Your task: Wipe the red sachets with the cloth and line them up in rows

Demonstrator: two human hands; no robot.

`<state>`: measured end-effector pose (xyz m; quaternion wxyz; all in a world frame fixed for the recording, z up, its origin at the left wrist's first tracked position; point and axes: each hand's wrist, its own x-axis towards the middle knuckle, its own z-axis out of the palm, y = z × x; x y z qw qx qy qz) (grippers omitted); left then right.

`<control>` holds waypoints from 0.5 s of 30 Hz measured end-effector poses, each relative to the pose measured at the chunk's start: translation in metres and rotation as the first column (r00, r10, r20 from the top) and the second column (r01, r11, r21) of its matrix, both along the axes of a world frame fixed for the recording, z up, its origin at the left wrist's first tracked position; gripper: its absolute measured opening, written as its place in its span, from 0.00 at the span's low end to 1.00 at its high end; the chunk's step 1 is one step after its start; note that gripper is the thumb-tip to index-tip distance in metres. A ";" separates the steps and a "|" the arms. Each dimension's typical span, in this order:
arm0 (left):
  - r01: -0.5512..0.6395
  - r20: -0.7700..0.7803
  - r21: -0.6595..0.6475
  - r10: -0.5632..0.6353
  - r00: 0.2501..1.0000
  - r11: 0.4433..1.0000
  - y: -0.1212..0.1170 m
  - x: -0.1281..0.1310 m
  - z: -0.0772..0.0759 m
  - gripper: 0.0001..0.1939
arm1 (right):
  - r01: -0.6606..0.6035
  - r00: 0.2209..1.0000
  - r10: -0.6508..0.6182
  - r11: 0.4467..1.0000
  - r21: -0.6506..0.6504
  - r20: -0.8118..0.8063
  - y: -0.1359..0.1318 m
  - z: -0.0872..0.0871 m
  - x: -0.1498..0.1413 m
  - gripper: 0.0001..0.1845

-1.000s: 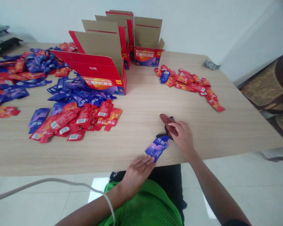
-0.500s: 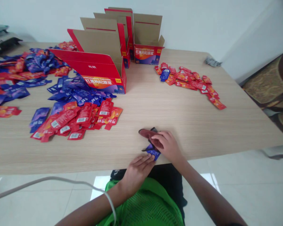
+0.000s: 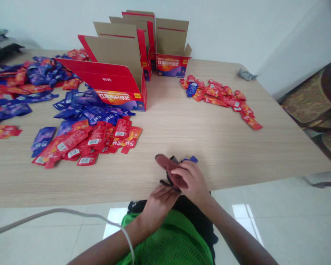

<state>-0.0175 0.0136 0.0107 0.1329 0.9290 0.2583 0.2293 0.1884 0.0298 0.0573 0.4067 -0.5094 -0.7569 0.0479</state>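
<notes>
My right hand (image 3: 193,182) is closed around a dark red, long rounded object with black edges (image 3: 165,163), held low over the near table edge; its kind is unclear. My left hand (image 3: 161,200) lies with its fingers stretched out at the table edge, fingertips close under that object. What lies beneath those fingertips is hidden. A blue sachet (image 3: 192,159) shows partly just beyond my right hand.
A pile of red sachets (image 3: 95,138) and a blue pile (image 3: 85,105) lie left of centre, with more mixed sachets (image 3: 48,71) farther left. Open cartons (image 3: 121,82) stand at the back. Red sachets (image 3: 216,90) form a curved row at right. A grey cable (image 3: 57,211) crosses my left forearm.
The dark red object and my right hand have moved slightly nearer and left. The blue sachet under my left fingers no longer shows there; a blue sachet now shows beyond my right hand.
</notes>
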 end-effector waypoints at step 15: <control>0.037 -0.078 -0.010 -0.038 0.996 0.999 0.003 -0.003 0.007 0.15 | 0.236 0.938 -0.231 0.972 0.012 0.260 0.038 -0.028 0.082 0.08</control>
